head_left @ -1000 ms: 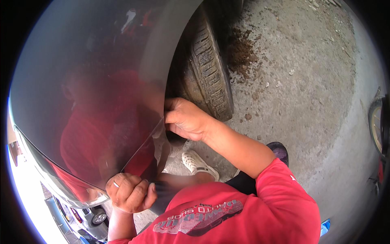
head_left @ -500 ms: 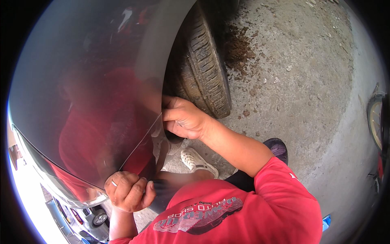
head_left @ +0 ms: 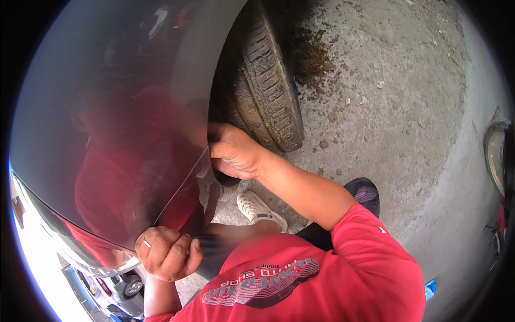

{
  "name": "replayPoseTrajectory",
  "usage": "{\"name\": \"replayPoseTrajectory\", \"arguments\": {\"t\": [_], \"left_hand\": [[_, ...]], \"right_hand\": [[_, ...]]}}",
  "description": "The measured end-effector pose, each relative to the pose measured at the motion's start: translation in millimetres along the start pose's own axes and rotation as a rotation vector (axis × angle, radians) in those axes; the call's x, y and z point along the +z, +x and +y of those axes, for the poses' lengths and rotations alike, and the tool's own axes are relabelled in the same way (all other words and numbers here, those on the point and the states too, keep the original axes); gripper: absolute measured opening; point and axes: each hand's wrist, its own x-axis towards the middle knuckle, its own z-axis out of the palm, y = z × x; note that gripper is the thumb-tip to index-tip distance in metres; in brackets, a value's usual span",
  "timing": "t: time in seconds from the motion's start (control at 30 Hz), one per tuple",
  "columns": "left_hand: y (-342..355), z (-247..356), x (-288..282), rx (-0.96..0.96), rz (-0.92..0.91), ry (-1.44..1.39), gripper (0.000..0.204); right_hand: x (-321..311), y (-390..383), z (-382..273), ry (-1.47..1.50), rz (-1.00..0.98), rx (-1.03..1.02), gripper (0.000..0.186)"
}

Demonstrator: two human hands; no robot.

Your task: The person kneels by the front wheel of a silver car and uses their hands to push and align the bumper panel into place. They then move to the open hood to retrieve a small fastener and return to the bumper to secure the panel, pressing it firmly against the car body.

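A dark, glossy car body panel (head_left: 123, 107) fills the left side, mirroring red clothing. A thin seam runs down it from the wheel-arch edge, with the bumper (head_left: 185, 206) below. My right hand (head_left: 236, 153) is closed at the arch edge where the seam ends. Its thumb and fingers grip the panel's edge, and some fingertips are hidden behind it. At the seam's lower end, my left hand (head_left: 169, 253), wearing a ring, is curled into a fist against the bumper. What its fingers hold, if anything, is hidden. A muddy tire (head_left: 271, 86) stands just beyond my right hand.
Rough concrete floor (head_left: 386, 118) stretches to the right, with dark dirt (head_left: 314, 59) beside the tire. A pale clog (head_left: 260, 211) and a dark shoe (head_left: 363, 194) are below my right arm. A spoked wheel (head_left: 496, 155) stands far right; a parked car (head_left: 120, 290) shows lower left.
The car panel, tire and my right hand sit slightly farther left and higher in the picture. Both hands keep the same closed shapes at the same places on the car.
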Motion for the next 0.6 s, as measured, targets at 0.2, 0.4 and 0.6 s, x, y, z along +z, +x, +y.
{"name": "replayPoseTrajectory", "arguments": {"t": [0.2, 0.4, 0.6], "left_hand": [[0.9, -0.5, 1.1, 0.002, -0.007, 0.012, 0.008], [1.8, 0.3, -0.1, 0.004, -0.019, 0.018, 0.007], [0.1, 0.2, -1.0, 0.009, -0.022, 0.039, 0.007]], "right_hand": [[-4.2, 3.0, -0.7, -0.185, 0.001, 0.012, 0.040], [-7.9, 4.1, -1.1, -0.200, -0.042, 0.007, 0.037], [-10.1, 8.0, 5.0, -0.299, -0.106, -0.115, 0.042]]}}
